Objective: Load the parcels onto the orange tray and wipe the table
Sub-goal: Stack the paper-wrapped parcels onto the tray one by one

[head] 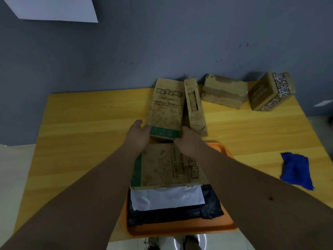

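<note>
A brown paper parcel with a green band (166, 109) lies lengthwise on the yellow table (81, 123). My left hand (137, 136) grips its near left corner and my right hand (188, 143) grips its near right corner. Just below, the orange tray (182, 230) carries a black bag (180, 215), a white mailer (167, 198) and a second brown paper parcel (165, 166) on top. A narrow brown parcel (195, 107) lies to the right of the held one. Two cardboard boxes (224, 92) (270, 92) stand at the far right.
A blue cloth (296, 170) lies crumpled on the table's right side. A grey wall (162, 42) runs behind the table's far edge. The table's left half shows bare wood. Floor is visible past the table's left and right edges.
</note>
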